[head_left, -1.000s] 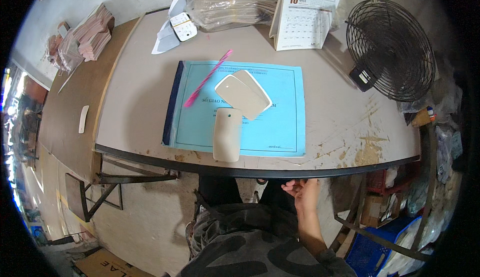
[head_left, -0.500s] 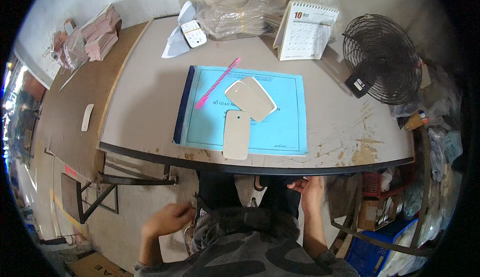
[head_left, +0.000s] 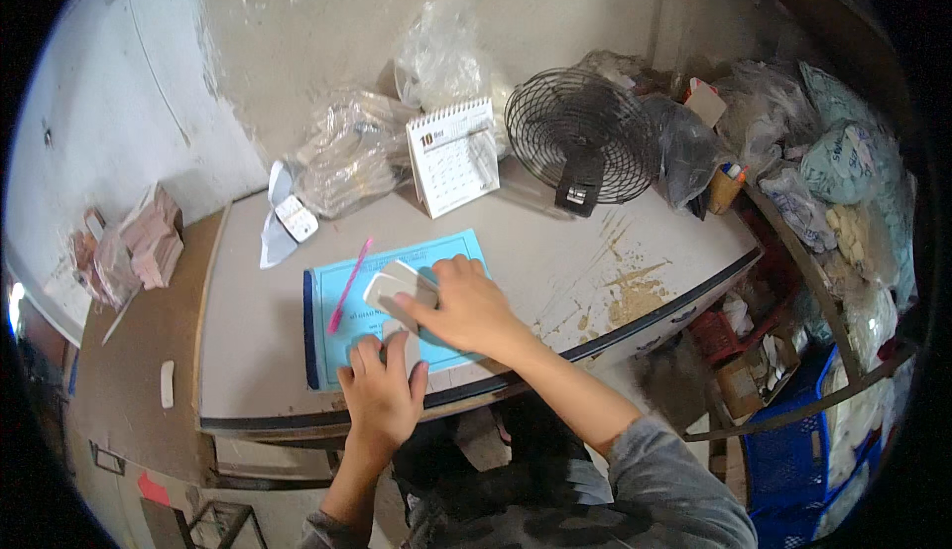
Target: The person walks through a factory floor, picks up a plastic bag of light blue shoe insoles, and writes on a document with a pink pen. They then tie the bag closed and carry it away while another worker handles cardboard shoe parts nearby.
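Observation:
A light-blue booklet with a dark spine (head_left: 332,362) lies on the desk under both my hands. My right hand (head_left: 476,311) reaches over it, thumb and fingers closing at the sides of the overlapping beige card tags (head_left: 389,288). Below them a single beige card tag (head_left: 411,353) shows partly between the fingers and thumb of my left hand (head_left: 381,398), at the booklet's near edge. Its lower part is hidden by that hand. Left of the tags, a pink twisted pen-like stick (head_left: 350,286) lies slantwise on the booklet.
Behind stand a desk calendar (head_left: 451,162), plastic-wrapped bundles (head_left: 347,157) and a black fan (head_left: 582,142). A white tag (head_left: 296,219) rests on folded paper. Pink bundles (head_left: 149,242) sit on the brown side table (head_left: 129,351). Bags and a blue crate (head_left: 788,465) are at right.
Both hands have come up from my lap onto the booklet and taken hold of the tags. The view has shifted, so the desk appears lower and turned, with more of the right side showing.

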`<state>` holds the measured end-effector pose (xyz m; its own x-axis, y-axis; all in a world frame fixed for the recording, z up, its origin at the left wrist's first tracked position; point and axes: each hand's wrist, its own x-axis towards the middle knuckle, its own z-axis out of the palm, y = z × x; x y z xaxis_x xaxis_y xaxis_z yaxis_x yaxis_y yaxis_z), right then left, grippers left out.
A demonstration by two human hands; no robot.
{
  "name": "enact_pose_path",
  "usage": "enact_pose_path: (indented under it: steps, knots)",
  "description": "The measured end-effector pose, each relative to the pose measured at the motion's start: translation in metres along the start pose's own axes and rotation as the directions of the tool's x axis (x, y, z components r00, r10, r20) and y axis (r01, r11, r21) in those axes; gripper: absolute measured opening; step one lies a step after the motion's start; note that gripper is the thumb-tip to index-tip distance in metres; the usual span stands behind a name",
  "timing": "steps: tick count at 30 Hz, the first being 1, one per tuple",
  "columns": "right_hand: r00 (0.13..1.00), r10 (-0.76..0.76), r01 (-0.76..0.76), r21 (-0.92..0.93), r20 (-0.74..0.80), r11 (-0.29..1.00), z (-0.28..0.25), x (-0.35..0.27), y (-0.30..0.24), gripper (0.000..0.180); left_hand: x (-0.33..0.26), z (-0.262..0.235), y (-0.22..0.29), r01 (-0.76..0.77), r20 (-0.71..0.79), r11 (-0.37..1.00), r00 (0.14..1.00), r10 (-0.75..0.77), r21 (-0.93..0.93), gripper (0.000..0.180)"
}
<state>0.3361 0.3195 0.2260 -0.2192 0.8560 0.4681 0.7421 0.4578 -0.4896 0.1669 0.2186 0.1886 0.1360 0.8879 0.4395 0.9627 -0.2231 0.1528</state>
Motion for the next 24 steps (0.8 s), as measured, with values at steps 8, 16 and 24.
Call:
enact_pose_path:
  steps: [8, 16, 24]
  knots:
    - [0.901, -0.202, 0.136, 0.191, 0.384, 0.972, 0.06, 0.033, 0.008, 0.056, -0.003, -0.049, -0.047, 0.125, 0.216, 0.894, 0.976, -0.032, -0.431, 0.061]
    - [0.868, -0.161, -0.34, 0.798, 0.47, 0.497, 0.051, 0.057, -0.007, 0.027, 0.074, -0.02, -0.081, 0.176, 0.107, 0.271, 0.962, -0.249, -0.946, 0.041]
    - [0.951, -0.296, 0.216, 0.485, 0.093, 0.847, 0.062, 0.059, 0.027, 0.039, 0.141, 0.024, -0.102, 0.093, 0.081, 0.286, 0.995, -0.054, -0.954, 0.054]
